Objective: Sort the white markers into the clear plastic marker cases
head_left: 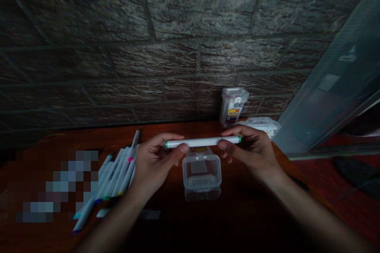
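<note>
A white marker (203, 142) with green ends is held level between both hands. My left hand (160, 158) pinches it near its left end, thumb in front. Near the other end, my right hand (252, 152) grips it between thumb and fingers. Just below the marker, a clear plastic case (202, 178) lies on the table with its lid open; its far part is hidden behind the marker. Beside my left hand lies a pile of white markers (118, 172) with variously coloured ends, partly covered by my left forearm.
Against the brick wall (202, 16) stands an upright clear case (234, 106) with a yellow label. Another clear container (264, 125) lies behind my right hand. The brown wooden table (68, 142) ends at the right near a metal-framed panel (320, 83). Part of the left side is pixelated.
</note>
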